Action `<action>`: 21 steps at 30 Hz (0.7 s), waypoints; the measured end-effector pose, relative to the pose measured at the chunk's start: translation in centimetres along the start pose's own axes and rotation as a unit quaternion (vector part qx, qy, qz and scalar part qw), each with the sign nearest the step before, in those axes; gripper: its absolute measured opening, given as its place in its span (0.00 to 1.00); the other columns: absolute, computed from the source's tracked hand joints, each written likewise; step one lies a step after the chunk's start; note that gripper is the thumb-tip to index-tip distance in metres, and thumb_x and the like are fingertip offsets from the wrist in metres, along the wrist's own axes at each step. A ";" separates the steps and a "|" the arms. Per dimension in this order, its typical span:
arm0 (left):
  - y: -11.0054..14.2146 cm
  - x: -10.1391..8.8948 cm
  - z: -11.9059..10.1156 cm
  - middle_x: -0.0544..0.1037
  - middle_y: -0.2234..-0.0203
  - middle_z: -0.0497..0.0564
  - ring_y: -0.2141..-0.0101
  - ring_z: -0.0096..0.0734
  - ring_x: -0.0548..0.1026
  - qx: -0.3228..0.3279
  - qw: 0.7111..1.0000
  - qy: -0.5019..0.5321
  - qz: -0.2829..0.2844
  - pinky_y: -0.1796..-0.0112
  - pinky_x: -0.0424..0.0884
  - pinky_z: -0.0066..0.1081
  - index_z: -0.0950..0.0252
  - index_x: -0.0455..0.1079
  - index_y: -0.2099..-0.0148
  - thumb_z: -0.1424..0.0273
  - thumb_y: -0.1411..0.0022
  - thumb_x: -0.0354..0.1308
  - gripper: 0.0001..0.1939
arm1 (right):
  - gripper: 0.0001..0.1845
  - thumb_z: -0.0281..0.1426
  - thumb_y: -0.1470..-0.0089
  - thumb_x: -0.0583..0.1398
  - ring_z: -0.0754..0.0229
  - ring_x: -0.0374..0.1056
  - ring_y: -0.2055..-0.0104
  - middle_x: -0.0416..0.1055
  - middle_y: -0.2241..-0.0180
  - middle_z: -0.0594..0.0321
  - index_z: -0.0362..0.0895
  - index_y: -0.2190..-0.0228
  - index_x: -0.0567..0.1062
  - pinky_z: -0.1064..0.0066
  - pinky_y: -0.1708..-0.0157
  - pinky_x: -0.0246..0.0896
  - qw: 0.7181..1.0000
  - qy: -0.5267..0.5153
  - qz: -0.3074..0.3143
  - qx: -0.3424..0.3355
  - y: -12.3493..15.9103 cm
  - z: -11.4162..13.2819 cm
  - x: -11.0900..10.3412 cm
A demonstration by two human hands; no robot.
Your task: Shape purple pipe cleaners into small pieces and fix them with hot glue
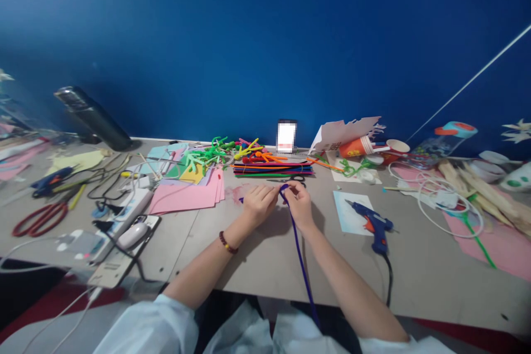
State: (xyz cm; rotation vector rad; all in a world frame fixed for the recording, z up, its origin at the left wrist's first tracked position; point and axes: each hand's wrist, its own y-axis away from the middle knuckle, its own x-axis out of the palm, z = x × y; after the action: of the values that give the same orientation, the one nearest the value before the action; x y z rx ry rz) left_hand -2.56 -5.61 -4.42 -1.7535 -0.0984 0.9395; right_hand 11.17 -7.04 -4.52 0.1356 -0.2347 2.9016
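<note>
A purple pipe cleaner (301,257) is bent into a small loop between my fingertips. Its long tail hangs from my right hand (299,203) down past the table's front edge. My right hand pinches the bent part. Closed over another stretch of it is my left hand (260,203), and a short purple end sticks out on that hand's left side. The two hands nearly meet above the table. Just beyond them lie black-handled scissors (296,180) and a bundle of coloured pipe cleaners (271,169). The exact bend under the fingers is hidden.
A blue glue gun (375,224) lies at right on a pale blue card (346,207). Pink paper (186,196), a power strip (124,221) and red-handled scissors (40,219) are at left. Behind stand a lit phone (286,137) and paper cups (355,147).
</note>
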 end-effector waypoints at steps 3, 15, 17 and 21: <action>-0.1 0.2 -0.2 0.78 0.73 0.52 0.71 0.29 0.75 -0.061 0.997 0.049 -0.007 0.70 0.68 0.29 0.64 0.73 0.60 0.74 0.38 0.49 0.10 | 0.08 0.34 0.56 0.59 0.64 0.62 0.72 0.66 0.72 0.67 0.46 0.70 0.69 0.73 0.76 0.62 1.000 -0.015 0.020 -0.008 -0.1 0.2 -0.1; -0.1 0.1 -0.8 0.77 0.71 0.53 0.68 0.30 0.74 -0.114 0.973 0.199 0.029 0.66 0.71 0.31 0.64 0.71 0.57 0.73 0.37 0.48 0.11 | 0.06 0.33 0.57 0.59 0.66 0.61 0.72 0.63 0.65 0.64 0.46 0.74 0.66 0.73 0.75 0.63 0.994 -0.061 0.082 -0.042 -0.2 1.2 -0.4; -0.1 0.0 -0.8 0.77 0.70 0.53 0.67 0.30 0.74 -0.121 0.967 0.223 0.036 0.65 0.71 0.32 0.64 0.71 0.56 0.73 0.37 0.48 0.11 | 0.06 0.34 0.56 0.59 0.65 0.61 0.72 0.62 0.66 0.64 0.46 0.73 0.67 0.73 0.75 0.64 0.992 -0.068 0.096 -0.039 -0.3 1.2 -0.5; -0.1 0.0 -0.6 0.75 0.72 0.52 0.69 0.29 0.73 -0.115 0.965 0.233 0.038 0.67 0.71 0.30 0.64 0.71 0.56 0.74 0.37 0.49 0.11 | 0.06 0.34 0.55 0.59 0.66 0.60 0.74 0.61 0.70 0.67 0.47 0.73 0.66 0.73 0.76 0.62 0.990 -0.068 0.121 -0.036 -0.3 1.3 -0.6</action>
State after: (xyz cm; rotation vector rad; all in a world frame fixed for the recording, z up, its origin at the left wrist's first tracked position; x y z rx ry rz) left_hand -2.12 -6.04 -4.33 -2.1647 0.1720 0.5632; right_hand 11.95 -7.13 -3.32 0.3142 -0.4052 3.1232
